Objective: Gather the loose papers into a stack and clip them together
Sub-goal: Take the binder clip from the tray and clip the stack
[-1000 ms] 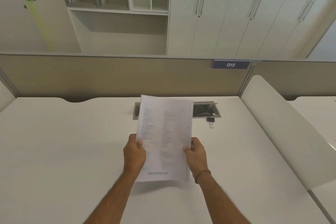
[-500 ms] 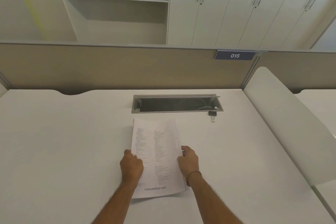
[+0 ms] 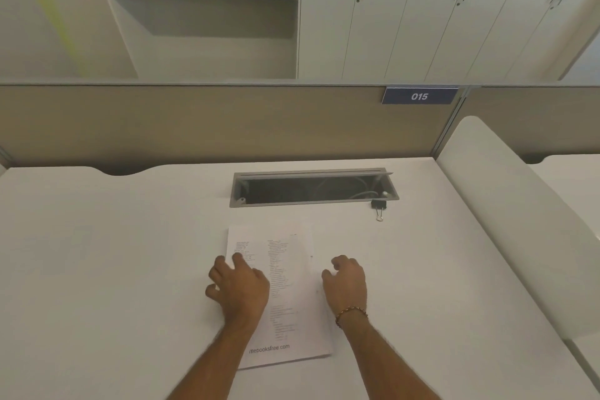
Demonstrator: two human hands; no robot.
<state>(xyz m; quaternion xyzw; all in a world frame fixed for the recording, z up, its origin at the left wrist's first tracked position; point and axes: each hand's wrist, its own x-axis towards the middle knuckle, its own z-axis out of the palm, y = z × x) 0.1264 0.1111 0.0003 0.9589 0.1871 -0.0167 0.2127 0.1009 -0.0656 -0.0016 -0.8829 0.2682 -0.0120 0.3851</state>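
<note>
A stack of white printed papers [image 3: 285, 273] lies flat on the white desk [image 3: 113, 269] in front of me. My left hand [image 3: 238, 289] rests palm down on the stack's left edge, fingers spread. My right hand [image 3: 345, 284] hovers at the stack's right edge with fingers loosely curled, holding nothing. A small black binder clip [image 3: 378, 206] with silver handles lies on the desk to the far right of the papers, beside the cable slot.
An open grey cable slot [image 3: 313, 203] is set into the desk beyond the papers. A beige partition [image 3: 194, 127] with a blue "015" sign [image 3: 419, 96] closes the far side. A white side panel [image 3: 519, 224] rises on the right.
The papers went from being held upright in both hands to lying flat on the desk. Both hands have let go; the right hand has shifted slightly right off the sheet.
</note>
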